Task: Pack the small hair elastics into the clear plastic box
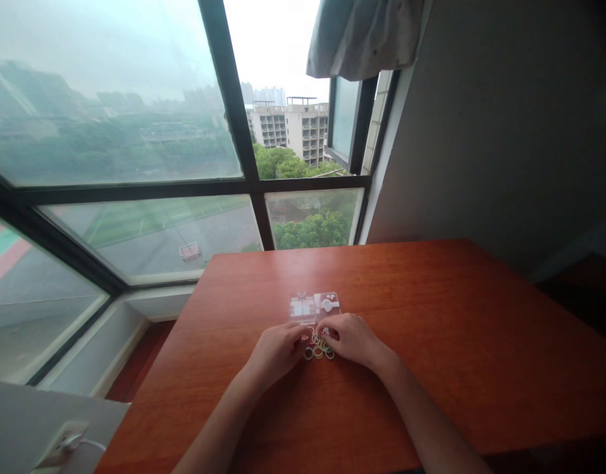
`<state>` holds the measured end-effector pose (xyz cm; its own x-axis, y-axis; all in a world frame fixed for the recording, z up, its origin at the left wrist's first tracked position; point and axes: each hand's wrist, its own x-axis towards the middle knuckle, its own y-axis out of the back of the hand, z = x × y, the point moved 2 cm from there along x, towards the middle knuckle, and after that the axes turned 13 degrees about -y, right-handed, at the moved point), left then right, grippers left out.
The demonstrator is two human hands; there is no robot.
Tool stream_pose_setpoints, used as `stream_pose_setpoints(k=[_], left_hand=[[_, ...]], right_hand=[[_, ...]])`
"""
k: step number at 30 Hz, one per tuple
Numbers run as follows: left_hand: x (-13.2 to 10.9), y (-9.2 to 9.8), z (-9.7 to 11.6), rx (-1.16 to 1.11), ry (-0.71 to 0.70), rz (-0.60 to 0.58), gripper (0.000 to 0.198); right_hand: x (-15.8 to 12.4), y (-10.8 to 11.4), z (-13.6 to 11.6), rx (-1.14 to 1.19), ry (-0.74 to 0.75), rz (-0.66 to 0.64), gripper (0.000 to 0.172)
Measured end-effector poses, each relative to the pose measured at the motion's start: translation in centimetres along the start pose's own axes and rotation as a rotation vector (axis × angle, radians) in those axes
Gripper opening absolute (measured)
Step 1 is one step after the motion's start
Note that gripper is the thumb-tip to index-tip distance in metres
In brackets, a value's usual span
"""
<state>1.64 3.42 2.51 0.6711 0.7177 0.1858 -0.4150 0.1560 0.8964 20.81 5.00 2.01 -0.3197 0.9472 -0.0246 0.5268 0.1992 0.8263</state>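
Several small coloured rings (318, 353), white, pink, yellow and green, lie in a loose cluster on the table between my hands. My left hand (279, 347) is at the left of the cluster, fingers curled and pinched at its edge. From the right, my right hand (353, 337) reaches over the upper part of the cluster with thumb and forefinger pressed together near a pale ring. What either pinch holds is too small to make out. Just beyond the fingertips, a clear plastic box (302, 309) lies open, its lid side (327, 302) with white printing at the right.
The reddish-brown wooden table (456, 342) spreads to both sides. Dark-framed windows (135, 192) stand beyond its far and left edges, with a curtain (365, 39) above. A grey wall (481, 131) rises at the right. A socket with a white plug (70, 442) is at lower left.
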Motion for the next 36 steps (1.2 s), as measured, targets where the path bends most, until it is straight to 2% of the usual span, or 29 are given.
stream_pose_setpoints(k=[10,19,28,36], left_hand=[[0.0,-0.2,0.0,-0.026,0.014,0.011,0.019],[0.3,0.0,0.3,-0.084,0.063,0.152,0.017],[0.2,-0.3,0.1,-0.09,0.071,0.14,0.016],[0.8,-0.1,0.2,-0.167,0.068,0.226,0.008]], right_hand=[[0.4,-0.7,-0.3,-0.078,0.054,-0.012,0.02],[0.8,-1.1,0.1,0.157,0.01,0.057,0.013],[0.6,-1.1,0.3,0.049,0.003,0.018,0.013],[1.0,-1.7,-0.2,0.274,0.018,0.13,0.011]])
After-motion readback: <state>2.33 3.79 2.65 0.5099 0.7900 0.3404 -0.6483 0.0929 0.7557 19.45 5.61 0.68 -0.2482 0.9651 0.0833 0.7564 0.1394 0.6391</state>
